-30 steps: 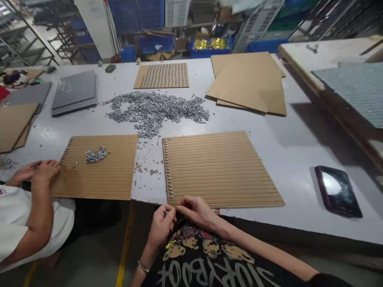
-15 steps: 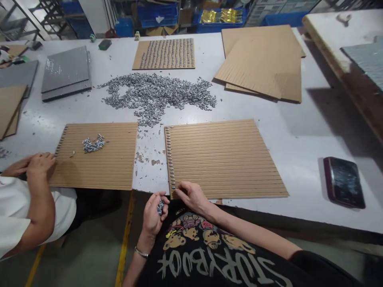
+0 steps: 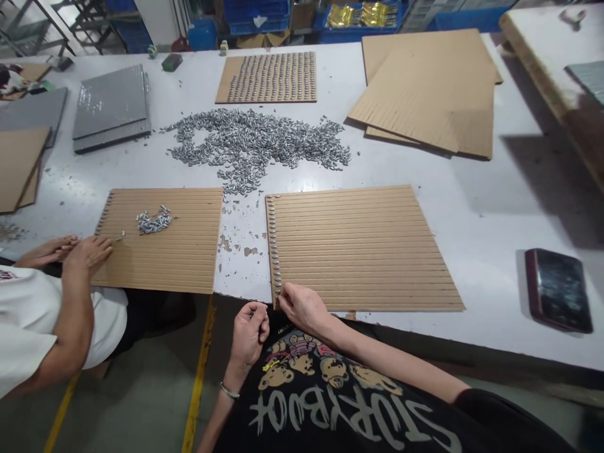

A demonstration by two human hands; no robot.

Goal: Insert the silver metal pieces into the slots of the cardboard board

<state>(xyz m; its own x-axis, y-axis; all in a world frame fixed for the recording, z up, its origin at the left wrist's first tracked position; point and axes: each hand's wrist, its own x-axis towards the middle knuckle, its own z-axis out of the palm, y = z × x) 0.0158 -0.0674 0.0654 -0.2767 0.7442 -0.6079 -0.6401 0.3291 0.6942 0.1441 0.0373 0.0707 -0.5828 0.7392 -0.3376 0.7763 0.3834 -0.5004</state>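
Grooved cardboard [image 3: 363, 251] lay flat at the near edge of the white table [image 3: 476, 220], directly before the person whom I was watching, and small silver pieces [image 3: 276, 242] formed one line along its left side. At the left, a co-worker [image 3: 28, 314] in a white top had one hand [image 3: 92, 253] on a second cardboard [image 3: 189, 251], which carried a little heap [image 3: 153, 221] of similar pieces. Behind it, farther back, two grey slabs [image 3: 113, 104] were stacked. Toward the middle, a big loose heap [image 3: 283, 138] of pieces was spread on the table, and behind that heap a smaller board [image 3: 225, 85] bore many rows of them. The person's left hand [image 3: 250, 330], with a bracelet [image 3: 229, 391] at the wrist, was near the grooved cardboard's left corner, its fingers curled toward the thumb; I could not tell if something was inside. The right hand [image 3: 302, 308] was at this near left corner, at the lower end of the line, fingertips drawn together; whether they gripped a piece, I could not see. Farther right, brown sheets [image 3: 425, 94] overlapped one another at the back, and a dark, shiny object [image 3: 559, 289] lay nearer, apart from the grooved cardboard.
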